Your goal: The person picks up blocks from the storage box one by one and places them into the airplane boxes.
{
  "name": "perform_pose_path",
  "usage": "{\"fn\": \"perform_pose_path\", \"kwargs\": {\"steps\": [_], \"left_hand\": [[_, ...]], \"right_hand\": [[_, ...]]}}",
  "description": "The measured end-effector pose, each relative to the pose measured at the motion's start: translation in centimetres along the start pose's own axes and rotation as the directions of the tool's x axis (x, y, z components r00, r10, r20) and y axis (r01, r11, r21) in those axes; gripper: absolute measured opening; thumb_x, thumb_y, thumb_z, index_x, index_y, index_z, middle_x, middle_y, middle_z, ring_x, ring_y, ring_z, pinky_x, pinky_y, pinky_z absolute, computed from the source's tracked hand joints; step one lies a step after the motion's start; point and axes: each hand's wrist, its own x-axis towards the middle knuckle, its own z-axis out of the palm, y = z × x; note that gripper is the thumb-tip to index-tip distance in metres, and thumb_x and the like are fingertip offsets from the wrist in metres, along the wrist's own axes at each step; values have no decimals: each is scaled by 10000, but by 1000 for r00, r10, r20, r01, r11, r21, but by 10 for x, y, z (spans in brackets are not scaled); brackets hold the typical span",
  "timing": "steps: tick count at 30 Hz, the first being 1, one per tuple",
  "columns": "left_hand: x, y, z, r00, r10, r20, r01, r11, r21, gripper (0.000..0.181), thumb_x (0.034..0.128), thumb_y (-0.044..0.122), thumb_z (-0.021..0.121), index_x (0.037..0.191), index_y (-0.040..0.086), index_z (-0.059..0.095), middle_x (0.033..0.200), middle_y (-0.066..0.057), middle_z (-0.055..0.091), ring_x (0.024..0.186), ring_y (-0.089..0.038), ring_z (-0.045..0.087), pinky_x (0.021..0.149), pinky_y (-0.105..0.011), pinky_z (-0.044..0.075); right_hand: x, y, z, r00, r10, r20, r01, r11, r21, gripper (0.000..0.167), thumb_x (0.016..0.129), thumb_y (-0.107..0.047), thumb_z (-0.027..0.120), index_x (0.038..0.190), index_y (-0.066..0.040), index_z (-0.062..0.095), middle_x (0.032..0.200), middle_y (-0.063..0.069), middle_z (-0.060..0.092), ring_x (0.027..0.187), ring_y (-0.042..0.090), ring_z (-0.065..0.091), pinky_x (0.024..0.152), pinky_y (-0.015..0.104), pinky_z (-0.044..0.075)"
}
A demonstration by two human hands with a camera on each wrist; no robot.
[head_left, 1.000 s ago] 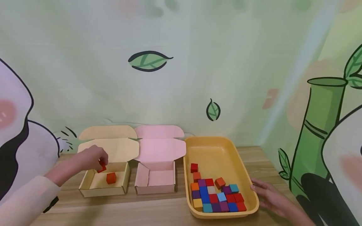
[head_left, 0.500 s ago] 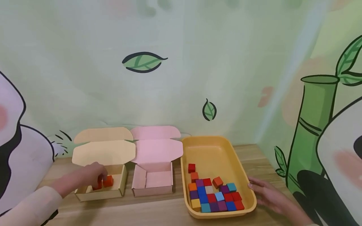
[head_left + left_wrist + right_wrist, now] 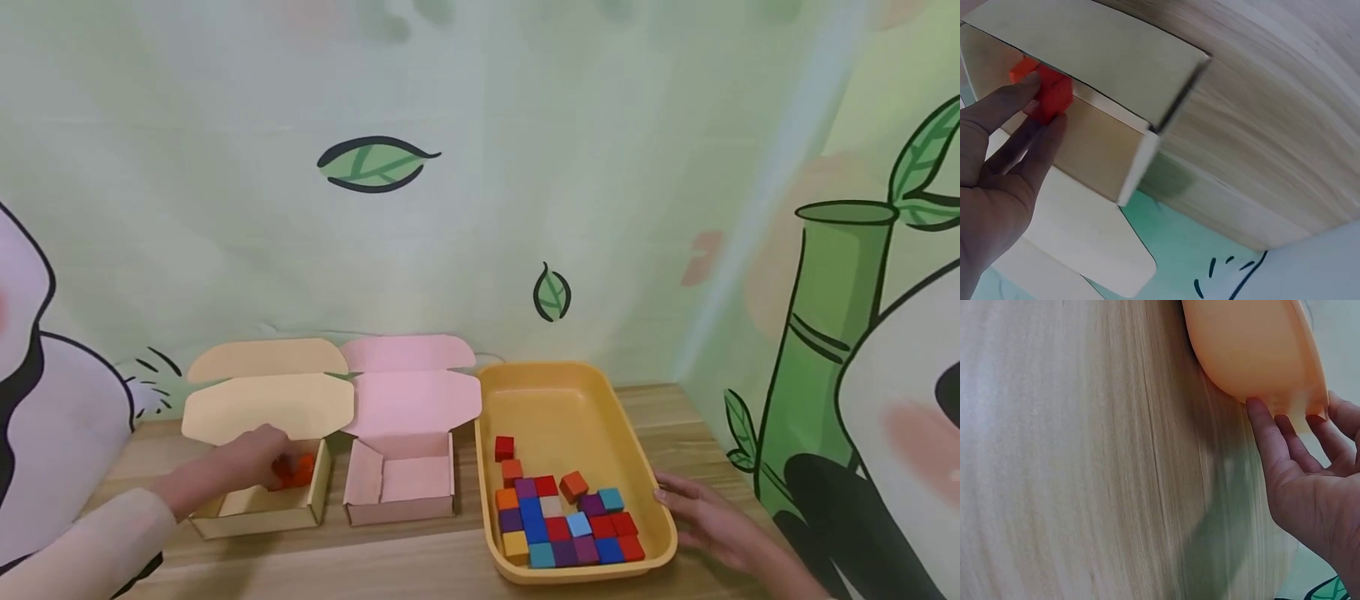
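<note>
Inside the cream cardboard box [image 3: 258, 522], my left hand [image 3: 255, 458] pinches a red block [image 3: 1054, 97] between thumb and fingertips. An orange block [image 3: 304, 468] lies in the same box, right against the red one. At the far right, my right hand [image 3: 712, 521] holds the rim of the yellow tray [image 3: 558, 417]. Its thumb lies over the edge, and the other fingers [image 3: 1266, 434] touch the outer wall from below. Several coloured blocks [image 3: 558, 527] sit in the near half of the tray, mostly packed side by side.
A pink cardboard box [image 3: 401, 508] with its lid folded back stands between the cream box and the tray. The cream box's raised lid [image 3: 270, 404] leans behind my left hand. All stand on a wooden table [image 3: 390, 558] before a printed cloth backdrop [image 3: 480, 208].
My left hand has lowered the red block into the cream box, then slid it right until it meets the orange block. The right hand stays at the tray rim.
</note>
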Motion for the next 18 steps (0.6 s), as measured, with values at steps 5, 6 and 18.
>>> {"fn": "perform_pose_path", "kwargs": {"steps": [5, 6, 18], "left_hand": [[-2, -5, -2, 999, 33, 1, -33, 995, 92, 298, 689, -128, 780, 758, 155, 716, 717, 104, 572, 653, -52, 447, 559, -237, 439], [-2, -5, -2, 999, 42, 0, -42, 994, 105, 308, 689, -138, 766, 756, 158, 715, 712, 104, 566, 649, -53, 436, 556, -236, 429], [-5, 1, 11, 997, 0, -77, 11, 990, 137, 359, 695, -126, 818, 913, 138, 706, 778, 62, 545, 686, -88, 468, 592, -249, 451]], "right_hand": [[0, 0, 1, 1000, 8, -6, -8, 1000, 10, 808, 1058, -325, 542, 1590, 63, 74, 1602, 351, 186, 1355, 367, 486, 984, 504, 518], [1, 0, 2, 1000, 8, -11, -8, 1000, 12, 807, 1057, -323, 543, 1590, 63, 75, 1601, 353, 182, 1352, 368, 490, 982, 502, 519], [1, 1, 2, 1000, 1, -8, -1, 1000, 2, 815, 1057, -333, 539, 1589, 65, 66, 1604, 350, 179, 1344, 333, 499, 987, 487, 519]]}}
